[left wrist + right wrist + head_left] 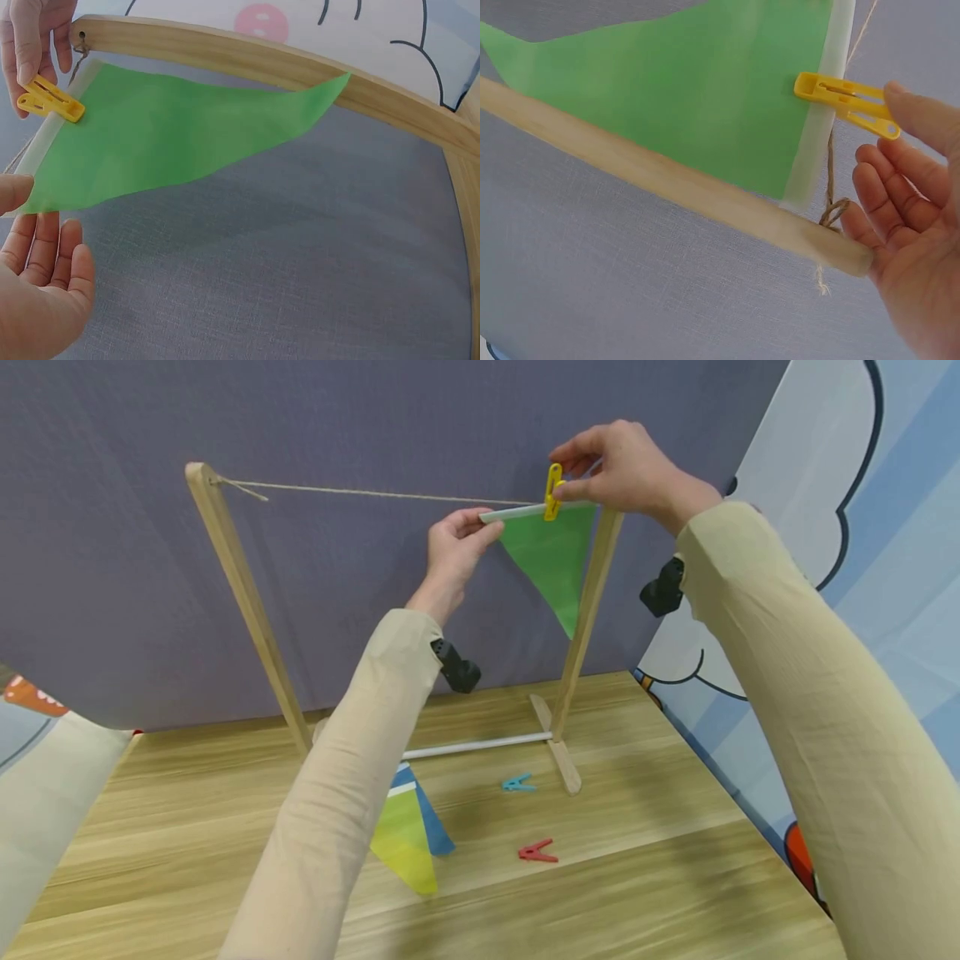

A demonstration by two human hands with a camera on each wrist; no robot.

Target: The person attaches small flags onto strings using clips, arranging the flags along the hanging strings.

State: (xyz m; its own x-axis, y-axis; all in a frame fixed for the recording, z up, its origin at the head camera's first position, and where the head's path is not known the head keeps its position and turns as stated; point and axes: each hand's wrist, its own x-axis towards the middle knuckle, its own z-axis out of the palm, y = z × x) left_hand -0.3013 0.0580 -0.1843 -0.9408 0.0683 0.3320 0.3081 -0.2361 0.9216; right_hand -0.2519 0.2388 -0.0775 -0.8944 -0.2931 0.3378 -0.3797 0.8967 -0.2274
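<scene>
Thumb and fingers of a person's right hand (626,468) pinch the tail end of a yellow plastic clothespin (552,497), which stands nearly upright over the white top edge of a green triangular fabric pennant (553,556). The left hand (453,543) grips the left end of that edge between thumb and fingers. The pennant hangs point down at the right end of a thin tan string (360,491); whether the string lies inside the clothespin cannot be told. A light wooden post (592,589) rises just beside the pennant on the right, the string knotted near its top, and a matching left wooden post (243,593) holds the other end. A white rod (480,746) runs low between the posts. On the wood-grain table (660,877), a small light-blue clothespin (517,783) lies near the stand's right foot, with a red clothespin (537,851) nearer the viewer. To their left, a yellow triangular pennant (405,843) partly covers a blue triangular pennant (435,822). Grey fabric (375,427) forms the far backdrop.
</scene>
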